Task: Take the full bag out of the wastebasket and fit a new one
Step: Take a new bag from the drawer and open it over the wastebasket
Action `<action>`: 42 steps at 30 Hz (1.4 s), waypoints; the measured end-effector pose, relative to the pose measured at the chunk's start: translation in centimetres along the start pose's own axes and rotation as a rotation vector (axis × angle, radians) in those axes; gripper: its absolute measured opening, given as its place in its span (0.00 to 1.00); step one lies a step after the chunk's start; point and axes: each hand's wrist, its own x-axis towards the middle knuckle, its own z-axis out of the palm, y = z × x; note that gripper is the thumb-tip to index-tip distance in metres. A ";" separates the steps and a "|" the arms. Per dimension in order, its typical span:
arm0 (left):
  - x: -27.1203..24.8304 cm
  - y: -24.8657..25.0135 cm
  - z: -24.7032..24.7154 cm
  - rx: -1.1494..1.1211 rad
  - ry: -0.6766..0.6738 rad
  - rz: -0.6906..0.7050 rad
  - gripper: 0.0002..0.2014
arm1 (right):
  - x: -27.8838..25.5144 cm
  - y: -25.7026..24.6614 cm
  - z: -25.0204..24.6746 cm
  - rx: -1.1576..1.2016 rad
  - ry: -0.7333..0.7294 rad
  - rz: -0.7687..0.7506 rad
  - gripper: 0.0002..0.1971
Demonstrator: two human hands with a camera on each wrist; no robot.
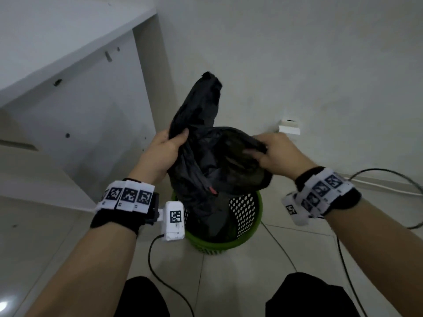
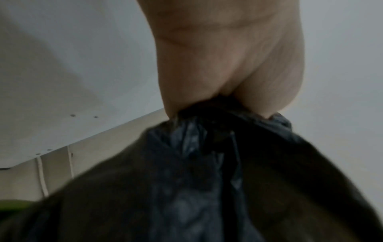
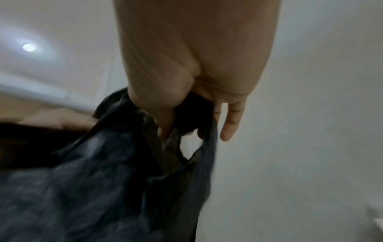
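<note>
A black trash bag [image 1: 212, 170] hangs partly lifted above a green perforated wastebasket [image 1: 247, 216] on the floor. My left hand [image 1: 164, 149] grips a gathered strip of the bag's top on its left side, and the loose end sticks up past the hand. My right hand [image 1: 272, 152] pinches the bag's rim on the right. In the left wrist view the left hand [image 2: 225, 65] clenches bunched black plastic [image 2: 207, 163]. In the right wrist view the right hand [image 3: 186, 81] holds the bag's edge [image 3: 116, 172], with the little finger sticking out straight.
A white desk panel [image 1: 80, 92] stands at the left of the basket. A white wall [image 1: 297, 53] is behind it, with a small white box [image 1: 289, 126] at its base. Cables [image 1: 377, 179] run over the tiled floor at the right. My knees [image 1: 146, 296] are below.
</note>
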 end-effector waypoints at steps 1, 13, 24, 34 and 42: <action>0.1 -0.1 -0.7 -0.051 0.086 -0.040 0.14 | -0.2 0.9 -1.3 0.046 0.047 0.028 0.05; 0.3 -4.7 -3.2 0.500 0.430 -0.077 0.64 | -2.1 5.6 -4.0 0.506 0.247 0.378 0.14; 1.6 -3.4 4.2 0.930 -0.259 0.229 0.11 | -1.9 5.6 -1.2 0.166 0.130 0.370 0.07; 1.1 -0.9 1.1 0.576 -0.353 -0.045 0.05 | -1.2 5.1 -2.1 1.539 0.258 0.832 0.14; 1.4 -1.2 -1.6 0.382 0.044 -0.003 0.10 | -0.3 5.2 -0.9 0.097 0.010 0.561 0.04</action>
